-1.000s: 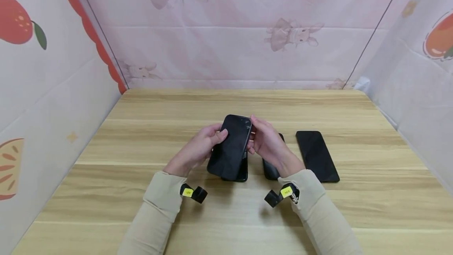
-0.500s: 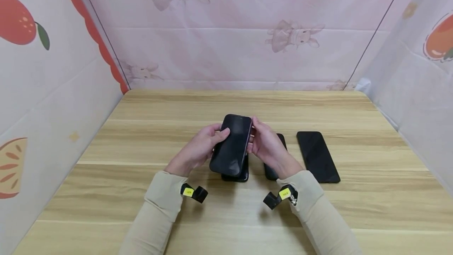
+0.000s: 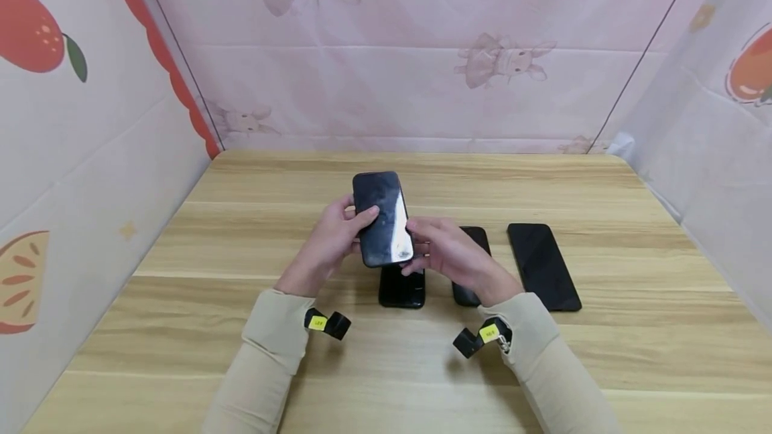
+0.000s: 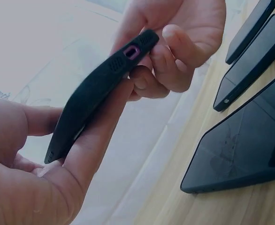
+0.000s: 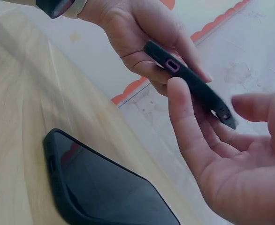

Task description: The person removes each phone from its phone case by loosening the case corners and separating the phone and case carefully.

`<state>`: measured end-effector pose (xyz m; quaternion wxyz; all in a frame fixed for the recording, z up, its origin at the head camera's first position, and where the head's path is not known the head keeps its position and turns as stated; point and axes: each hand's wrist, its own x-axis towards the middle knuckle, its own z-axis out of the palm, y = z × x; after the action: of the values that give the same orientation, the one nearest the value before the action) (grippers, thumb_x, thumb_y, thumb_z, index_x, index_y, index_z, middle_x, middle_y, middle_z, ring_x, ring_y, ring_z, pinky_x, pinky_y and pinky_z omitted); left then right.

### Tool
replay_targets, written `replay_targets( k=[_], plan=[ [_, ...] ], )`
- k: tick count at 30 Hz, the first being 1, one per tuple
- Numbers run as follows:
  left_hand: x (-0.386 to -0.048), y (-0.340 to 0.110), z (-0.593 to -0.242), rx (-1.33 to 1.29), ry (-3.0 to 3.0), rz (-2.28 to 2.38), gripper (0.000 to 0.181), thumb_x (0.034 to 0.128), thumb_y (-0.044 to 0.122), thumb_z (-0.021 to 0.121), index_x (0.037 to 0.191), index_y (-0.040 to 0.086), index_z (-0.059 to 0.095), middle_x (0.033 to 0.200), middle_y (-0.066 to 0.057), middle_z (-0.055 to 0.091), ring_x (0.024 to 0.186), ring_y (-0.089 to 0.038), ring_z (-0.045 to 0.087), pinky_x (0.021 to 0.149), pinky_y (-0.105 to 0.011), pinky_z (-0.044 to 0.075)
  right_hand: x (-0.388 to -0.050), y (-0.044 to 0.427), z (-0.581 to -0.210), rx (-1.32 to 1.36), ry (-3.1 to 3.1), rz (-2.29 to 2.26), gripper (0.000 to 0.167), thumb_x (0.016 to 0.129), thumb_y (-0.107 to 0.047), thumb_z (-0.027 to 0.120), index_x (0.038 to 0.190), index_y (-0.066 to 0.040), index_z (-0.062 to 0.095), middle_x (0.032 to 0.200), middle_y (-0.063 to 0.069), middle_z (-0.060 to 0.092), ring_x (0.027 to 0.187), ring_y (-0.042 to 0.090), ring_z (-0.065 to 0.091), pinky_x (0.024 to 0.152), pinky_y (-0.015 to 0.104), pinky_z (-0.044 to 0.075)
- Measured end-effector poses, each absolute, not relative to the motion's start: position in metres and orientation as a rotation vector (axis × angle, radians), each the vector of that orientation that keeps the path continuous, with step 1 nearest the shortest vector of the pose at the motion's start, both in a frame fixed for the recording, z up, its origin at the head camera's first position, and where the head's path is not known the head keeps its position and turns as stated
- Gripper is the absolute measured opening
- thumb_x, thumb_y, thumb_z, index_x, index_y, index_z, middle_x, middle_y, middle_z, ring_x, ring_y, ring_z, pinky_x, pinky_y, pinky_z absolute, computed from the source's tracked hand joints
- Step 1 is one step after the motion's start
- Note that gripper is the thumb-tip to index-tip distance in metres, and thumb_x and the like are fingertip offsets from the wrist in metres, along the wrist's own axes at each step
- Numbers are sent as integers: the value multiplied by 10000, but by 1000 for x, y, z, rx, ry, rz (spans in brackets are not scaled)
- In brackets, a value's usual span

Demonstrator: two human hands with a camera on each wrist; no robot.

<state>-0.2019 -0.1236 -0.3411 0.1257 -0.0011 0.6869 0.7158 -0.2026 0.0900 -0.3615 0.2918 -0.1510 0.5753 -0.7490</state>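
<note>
My left hand (image 3: pixel 326 246) holds a smartphone (image 3: pixel 376 243) above the table, thumb on its screen and fingers behind it. In the left wrist view the phone's dark case (image 4: pixel 95 89) shows its lower edge, with a purple-rimmed charging port. At the phone's right edge, my right hand (image 3: pixel 452 253) has its thumb on one side and fingers behind. Directly below lies a second smartphone (image 3: pixel 403 290), face up and partly covered by the held one. A third phone (image 3: pixel 476 238) is partly hidden by my right hand. Farther right is another dark phone (image 3: pixel 543 266).
The wood-grain table (image 3: pixel 386 374) extends around the phones. Behind it hangs a pink rabbit-print cloth (image 3: pixel 386 99), and white fruit-print cloths line both sides. A small camera is strapped to each wrist.
The held smartphone has moved up and left and turned to lean the other way, with a bright reflection on its screen. My right hand has slid lower along its edge, exposing more of the phone below.
</note>
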Motion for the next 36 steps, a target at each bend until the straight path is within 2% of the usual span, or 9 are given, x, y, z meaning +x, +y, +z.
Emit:
replay_targets(
  k=[3, 6, 11, 16, 21, 28, 34, 36],
  plan=[
    [-203, -125, -341, -22, 2046, 2070, 482, 1010, 211, 583, 1418, 36, 396, 1127, -202, 657, 762, -156, 711, 647, -301, 607, -201, 90, -360, -422, 1606, -1961, 381, 1050, -116, 462, 1361, 105, 463, 1154, 164, 648, 927, 214, 693, 815, 363, 606],
    [-203, -127, -341, -26, 2106, 2030, 500, 996, 235, 611, 1416, 47, 418, 1171, -225, 659, 757, -159, 714, 647, -301, 606, -201, 90, -359, -445, 1683, -1948, 372, 1031, -66, 488, 1360, 106, 474, 1224, 207, 625, 982, 218, 688, 848, 385, 599],
    [-204, -132, -343, -9, 2191, 1959, 516, 965, 299, 658, 1382, 56, 476, 1141, -209, 696, 732, -179, 722, 613, -333, 608, -200, 92, -357, -490, 1709, -1959, 351, 1018, -47, 507, 1330, 113, 500, 1209, 190, 636, 1006, 198, 680, 881, 405, 589],
    [-205, -133, -344, -9, 2194, 1965, 513, 966, 331, 651, 1364, 47, 496, 1140, -202, 698, 755, -198, 725, 609, -358, 610, -199, 95, -355, -526, 1617, -1934, 407, 991, -1, 528, 1375, 93, 434, 1238, 186, 651, 1082, 203, 681, 1030, 475, 497],
    [-205, -133, -344, -35, 2197, 1982, 481, 991, 342, 602, 1349, 34, 511, 1129, -203, 700, 725, -189, 713, 575, -329, 599, -199, 97, -354, -589, 1561, -1924, 437, 986, 45, 505, 1402, 93, 381, 1308, 256, 611, 1131, 206, 668, 1072, 558, 415],
    [-203, -132, -342, -27, 2087, 2090, 423, 1013, 269, 570, 1329, -6, 505, 922, -82, 717, 656, -166, 695, 501, -285, 563, -200, 98, -357, -747, 1579, -1908, 453, 990, 50, 492, 1416, 99, 346, 1366, 344, 528, 1146, 219, 662, 1043, 570, 440],
    [-202, -132, -344, 6, 1992, 2160, 398, 1022, 236, 554, 1295, -48, 498, 799, 6, 715, 605, -139, 682, 478, -247, 542, -199, 99, -360, -810, 1552, -1924, 475, 985, 50, 491, 1432, 88, 335, 1374, 335, 524, 1150, 239, 660, 1039, 606, 417],
    [-202, -132, -345, 12, 1964, 2171, 388, 1026, 232, 546, 1282, -56, 499, 783, 6, 710, 603, -135, 678, 481, -240, 542, -199, 99, -359, -815, 1546, -1927, 485, 984, 54, 488, 1441, 82, 328, 1380, 325, 523, 1158, 244, 656, 1035, 573, 442]
  ],
)
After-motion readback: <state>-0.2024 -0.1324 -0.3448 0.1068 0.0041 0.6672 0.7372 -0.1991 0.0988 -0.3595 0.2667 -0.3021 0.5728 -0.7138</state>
